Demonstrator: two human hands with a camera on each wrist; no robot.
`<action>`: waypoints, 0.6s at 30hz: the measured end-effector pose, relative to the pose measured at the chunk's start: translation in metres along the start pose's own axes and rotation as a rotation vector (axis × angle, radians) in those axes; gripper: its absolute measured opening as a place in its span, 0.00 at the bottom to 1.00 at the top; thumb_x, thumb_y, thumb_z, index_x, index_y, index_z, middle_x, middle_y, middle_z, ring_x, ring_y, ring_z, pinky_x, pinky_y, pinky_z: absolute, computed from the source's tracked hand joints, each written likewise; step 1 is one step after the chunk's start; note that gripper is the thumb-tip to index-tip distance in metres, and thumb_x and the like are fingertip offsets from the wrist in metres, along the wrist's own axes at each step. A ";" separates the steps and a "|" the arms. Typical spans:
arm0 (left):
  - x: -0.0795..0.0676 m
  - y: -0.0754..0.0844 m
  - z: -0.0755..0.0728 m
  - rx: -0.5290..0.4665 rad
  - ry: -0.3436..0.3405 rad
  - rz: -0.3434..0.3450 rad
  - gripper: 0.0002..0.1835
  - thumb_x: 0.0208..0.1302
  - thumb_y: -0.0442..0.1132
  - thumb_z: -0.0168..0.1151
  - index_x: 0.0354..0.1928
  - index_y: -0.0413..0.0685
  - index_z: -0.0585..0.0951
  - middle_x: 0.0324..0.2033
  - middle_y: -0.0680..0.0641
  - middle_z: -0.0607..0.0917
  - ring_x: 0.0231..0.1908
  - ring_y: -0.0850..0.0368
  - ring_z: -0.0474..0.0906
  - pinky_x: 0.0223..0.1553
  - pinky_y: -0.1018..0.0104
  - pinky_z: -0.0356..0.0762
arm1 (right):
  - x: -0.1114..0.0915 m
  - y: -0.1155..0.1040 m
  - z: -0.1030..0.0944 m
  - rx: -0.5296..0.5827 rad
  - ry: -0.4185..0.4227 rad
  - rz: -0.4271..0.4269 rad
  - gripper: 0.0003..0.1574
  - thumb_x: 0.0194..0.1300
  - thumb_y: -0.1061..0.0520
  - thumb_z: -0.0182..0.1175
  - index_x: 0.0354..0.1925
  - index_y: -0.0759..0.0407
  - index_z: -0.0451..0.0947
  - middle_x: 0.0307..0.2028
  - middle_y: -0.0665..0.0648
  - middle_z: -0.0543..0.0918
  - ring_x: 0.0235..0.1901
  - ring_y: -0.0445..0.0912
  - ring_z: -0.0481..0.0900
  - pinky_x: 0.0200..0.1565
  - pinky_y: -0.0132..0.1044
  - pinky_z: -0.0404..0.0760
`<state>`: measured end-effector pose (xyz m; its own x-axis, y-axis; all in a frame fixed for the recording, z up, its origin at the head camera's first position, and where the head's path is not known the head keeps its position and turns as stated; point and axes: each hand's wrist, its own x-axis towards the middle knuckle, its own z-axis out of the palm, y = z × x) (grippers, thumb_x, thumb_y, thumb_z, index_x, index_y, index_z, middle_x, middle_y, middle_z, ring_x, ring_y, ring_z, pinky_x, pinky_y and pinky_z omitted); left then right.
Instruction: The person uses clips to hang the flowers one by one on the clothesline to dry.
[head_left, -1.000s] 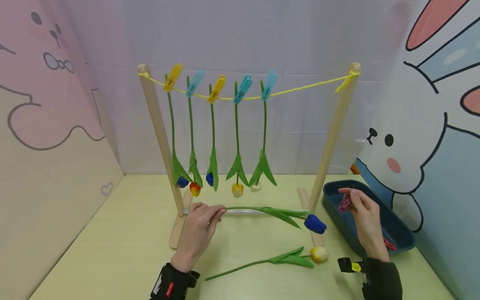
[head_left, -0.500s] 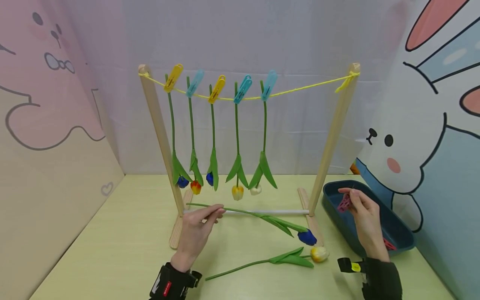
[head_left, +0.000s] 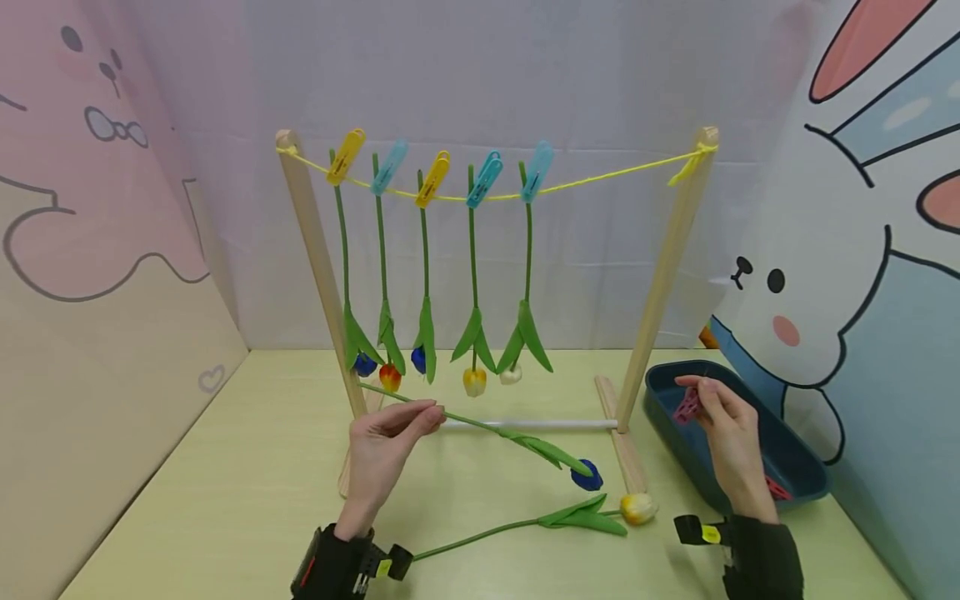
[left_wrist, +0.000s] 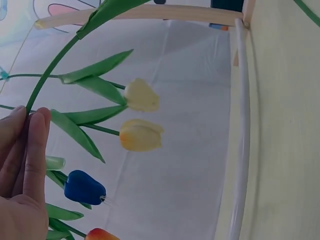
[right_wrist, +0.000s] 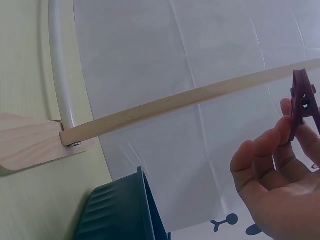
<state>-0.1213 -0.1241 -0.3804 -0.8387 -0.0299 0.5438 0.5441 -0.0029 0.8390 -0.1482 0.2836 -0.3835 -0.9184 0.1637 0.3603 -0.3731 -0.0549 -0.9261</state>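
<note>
My left hand [head_left: 388,450] pinches the green stem of a blue artificial tulip [head_left: 587,475] between thumb and fingers. The stem slants down to the right, its bloom lowest. In the left wrist view the fingertips [left_wrist: 39,117] close on that stem. My right hand [head_left: 727,442] holds a dark pink clothespin [head_left: 687,406] above the bin; the right wrist view shows the clothespin [right_wrist: 303,100] upright at the fingertips. On the table in front lies a yellow-white tulip [head_left: 639,508]. Several tulips hang upside down from a yellow string [head_left: 600,177], held by yellow and blue clothespins [head_left: 486,179].
A wooden frame with a left post [head_left: 318,267] and a right post [head_left: 667,279] carries the string. A white rod [head_left: 540,425] joins its feet low down. At the right stands a dark blue bin [head_left: 806,467] with red clothespins [head_left: 777,489] inside.
My left hand has turned and shifted slightly left. The blue tulip has tilted, its bloom moving down and left, its stem end rising at left. My right hand stays in place with the clothespin.
</note>
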 end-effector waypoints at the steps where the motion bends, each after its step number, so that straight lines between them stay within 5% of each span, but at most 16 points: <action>1: 0.000 0.001 0.000 -0.009 0.003 -0.016 0.10 0.63 0.23 0.64 0.45 0.23 0.84 0.35 0.58 0.92 0.35 0.66 0.89 0.42 0.67 0.87 | 0.000 0.000 0.000 -0.002 0.000 0.001 0.18 0.80 0.54 0.47 0.48 0.59 0.83 0.34 0.44 0.80 0.31 0.38 0.73 0.39 0.25 0.76; 7: 0.002 0.004 -0.001 -0.052 0.025 -0.083 0.11 0.64 0.25 0.65 0.45 0.22 0.82 0.35 0.61 0.91 0.36 0.65 0.89 0.44 0.66 0.87 | -0.001 0.000 -0.001 -0.015 0.002 0.010 0.18 0.80 0.54 0.47 0.49 0.60 0.83 0.36 0.44 0.81 0.33 0.38 0.72 0.39 0.25 0.75; 18: 0.003 0.004 -0.001 -0.088 0.090 -0.100 0.07 0.64 0.23 0.64 0.42 0.27 0.80 0.36 0.58 0.91 0.36 0.63 0.89 0.45 0.69 0.86 | -0.001 -0.001 0.000 -0.053 -0.007 0.007 0.19 0.81 0.52 0.47 0.50 0.61 0.82 0.32 0.45 0.77 0.32 0.37 0.74 0.39 0.24 0.75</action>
<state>-0.1222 -0.1248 -0.3755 -0.8854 -0.1141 0.4507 0.4614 -0.0974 0.8818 -0.1465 0.2832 -0.3827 -0.9220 0.1564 0.3541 -0.3590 -0.0034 -0.9333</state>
